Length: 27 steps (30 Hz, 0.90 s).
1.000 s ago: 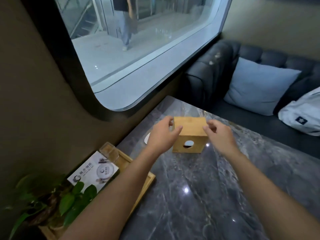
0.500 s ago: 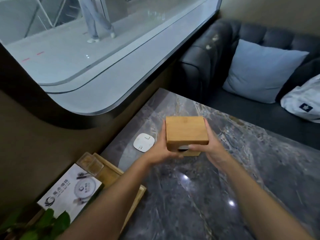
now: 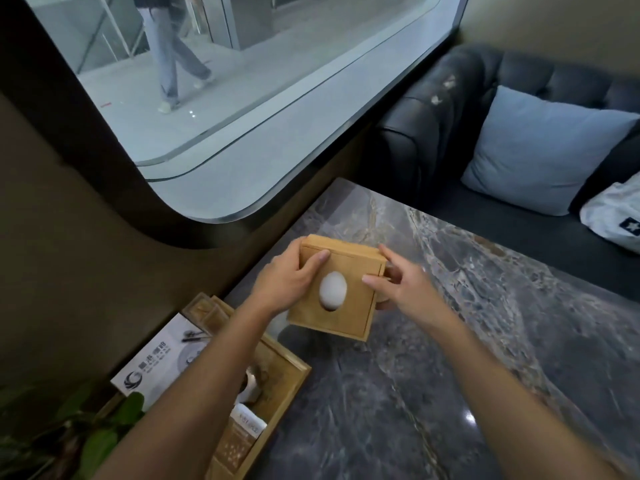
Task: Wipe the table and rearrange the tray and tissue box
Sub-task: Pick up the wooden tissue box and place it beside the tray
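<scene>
We hold box [image 3: 337, 287] aloft over desk [image 3: 485, 341], left hand [image 3: 287, 282] and right hand [image 3: 398, 285] clasped on sides. Loose right fingertips risk slip onto tray [image 3: 277, 379].

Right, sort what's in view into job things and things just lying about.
Job things: tissue box, held by left hand and right hand; wooden tray; table.

Lying about: plant, printed card, sofa, blue cushion, white bag.

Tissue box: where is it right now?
In the head view the tissue box sits mid-frame, held between the left hand and right hand above the marble table, just beyond the wooden tray.
</scene>
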### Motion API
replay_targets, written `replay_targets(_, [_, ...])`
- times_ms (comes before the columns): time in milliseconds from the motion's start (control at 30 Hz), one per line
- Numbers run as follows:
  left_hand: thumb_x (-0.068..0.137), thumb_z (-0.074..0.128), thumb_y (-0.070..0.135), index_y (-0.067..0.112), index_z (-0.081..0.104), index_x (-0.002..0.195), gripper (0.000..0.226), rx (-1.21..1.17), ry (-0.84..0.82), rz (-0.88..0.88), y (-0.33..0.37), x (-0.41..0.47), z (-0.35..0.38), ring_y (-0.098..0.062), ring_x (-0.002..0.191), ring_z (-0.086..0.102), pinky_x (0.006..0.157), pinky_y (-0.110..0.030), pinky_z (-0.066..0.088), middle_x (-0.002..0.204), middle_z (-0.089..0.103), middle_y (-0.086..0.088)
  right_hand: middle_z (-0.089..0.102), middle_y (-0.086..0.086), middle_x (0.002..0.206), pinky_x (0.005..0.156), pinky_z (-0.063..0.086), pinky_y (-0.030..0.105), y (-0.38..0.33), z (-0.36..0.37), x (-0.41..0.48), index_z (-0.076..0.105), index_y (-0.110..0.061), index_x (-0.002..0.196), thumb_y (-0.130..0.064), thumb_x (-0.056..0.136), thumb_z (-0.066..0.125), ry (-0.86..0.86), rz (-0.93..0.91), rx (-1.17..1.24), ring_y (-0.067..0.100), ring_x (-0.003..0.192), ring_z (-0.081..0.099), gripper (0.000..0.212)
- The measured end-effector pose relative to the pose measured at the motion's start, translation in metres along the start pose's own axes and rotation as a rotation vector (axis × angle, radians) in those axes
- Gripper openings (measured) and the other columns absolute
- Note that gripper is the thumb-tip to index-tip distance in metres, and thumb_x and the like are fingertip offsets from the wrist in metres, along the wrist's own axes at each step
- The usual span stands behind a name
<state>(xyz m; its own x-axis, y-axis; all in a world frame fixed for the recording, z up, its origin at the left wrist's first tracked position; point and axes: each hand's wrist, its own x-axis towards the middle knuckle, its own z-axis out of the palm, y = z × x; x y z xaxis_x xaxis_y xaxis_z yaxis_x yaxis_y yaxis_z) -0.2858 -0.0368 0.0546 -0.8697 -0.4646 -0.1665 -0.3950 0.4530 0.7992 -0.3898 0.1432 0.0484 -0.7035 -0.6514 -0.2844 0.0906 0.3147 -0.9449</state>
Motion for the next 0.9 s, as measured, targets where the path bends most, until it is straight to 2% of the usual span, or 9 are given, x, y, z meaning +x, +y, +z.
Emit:
replay_targets(100, [0.086,0.037,0.064,0.022,0.051,0.115,0.053,0.244,0.068,-0.084,-0.002,-0.003,-0.008,-0.024,0.102,0.06,0.09,-0.046,0.049,0.111,0.065,-0.002,0.058,0.014,0.118,0.057,0.061,0.04,0.004,0.02,0.006,0.038,-0.013,0.135,-0.022,0.085,0.062,0.033,0.054,-0.021,0.026,0.1,0.063,0.056])
replay_targets(200, [0.087,0.036,0.064,0.019,0.054,0.104,0.052,0.338,0.107,-0.117,-0.011,-0.001,-0.01,-0.023,0.092,0.061,0.079,-0.039,0.048,0.101,0.066,-0.004,0.061,0.016,0.109,0.035,0.053,0.028,0.011,0.036,0.01,0.05,-0.01,0.121,-0.023,0.086,0.062,0.044,0.09,-0.002,0.026,0.09,0.064,0.04])
replay_targets(300, [0.087,0.035,0.064,0.017,0.055,0.104,0.053,0.366,0.09,-0.162,-0.021,0.003,-0.008,-0.024,0.091,0.061,0.078,-0.039,0.048,0.1,0.066,-0.004,0.061,0.01,0.101,0.033,0.05,0.024,0.014,0.044,0.011,0.054,-0.012,0.117,-0.024,0.086,0.061,0.038,0.144,0.034,0.019,0.084,0.062,0.033])
replay_targets(467, [0.09,0.037,0.056,0.015,0.055,0.105,0.047,0.374,0.084,-0.208,-0.027,0.007,0.001,-0.026,0.092,0.061,0.077,-0.04,0.049,0.103,0.065,-0.007,0.063,0.006,0.097,0.041,0.053,0.029,0.016,0.052,0.014,0.055,-0.012,0.117,-0.03,0.087,0.059,0.061,0.275,0.057,0.019,0.084,0.061,0.035])
replay_targets(600, [0.092,0.041,0.047,0.012,0.046,0.124,0.048,0.33,0.112,-0.244,-0.018,0.002,0.005,-0.029,0.112,0.056,0.092,-0.044,0.048,0.124,0.057,-0.012,0.055,0.006,0.126,0.066,0.06,0.045,0.018,0.05,0.006,0.044,-0.016,0.132,-0.036,0.087,0.057,0.067,0.295,0.09,0.026,0.112,0.054,0.05])
replay_targets(700, [0.089,0.041,0.054,0.01,0.012,0.147,0.078,0.386,0.275,-0.128,-0.006,-0.026,0.017,-0.023,0.145,0.018,0.117,-0.037,0.019,0.157,0.017,-0.01,0.038,0.001,0.141,0.08,0.057,0.047,0.027,0.047,-0.008,0.017,-0.03,0.144,-0.041,0.087,0.055,0.094,0.258,0.169,0.02,0.124,0.043,0.07])
replay_targets(800, [0.08,0.026,0.072,0.006,-0.011,0.145,0.101,0.482,0.277,-0.05,-0.005,-0.059,0.048,-0.018,0.143,-0.016,0.116,-0.032,-0.011,0.156,-0.015,-0.01,0.028,0.005,0.152,0.094,0.048,0.049,0.044,0.053,-0.018,0.009,-0.045,0.141,-0.047,0.086,0.052,0.075,0.233,0.322,0.023,0.132,0.038,0.07])
replay_targets(833, [0.078,0.023,0.075,0.002,-0.009,0.145,0.104,0.532,0.261,-0.055,-0.01,-0.067,0.059,-0.02,0.142,-0.015,0.117,-0.033,-0.014,0.155,-0.012,-0.014,0.028,0.005,0.152,0.097,0.045,0.049,0.049,0.057,-0.021,0.007,-0.046,0.141,-0.046,0.088,0.049,0.056,0.231,0.373,0.024,0.133,0.037,0.067])
replay_targets(900, [0.077,0.026,0.075,-0.005,0.013,0.143,0.105,0.632,0.229,-0.079,-0.018,-0.073,0.07,-0.028,0.144,0.009,0.117,-0.037,-0.005,0.154,0.016,-0.023,0.029,0.004,0.152,0.099,0.04,0.046,0.055,0.067,-0.025,0.008,-0.043,0.142,-0.043,0.092,0.041,0.028,0.241,0.46,0.022,0.133,0.037,0.059])
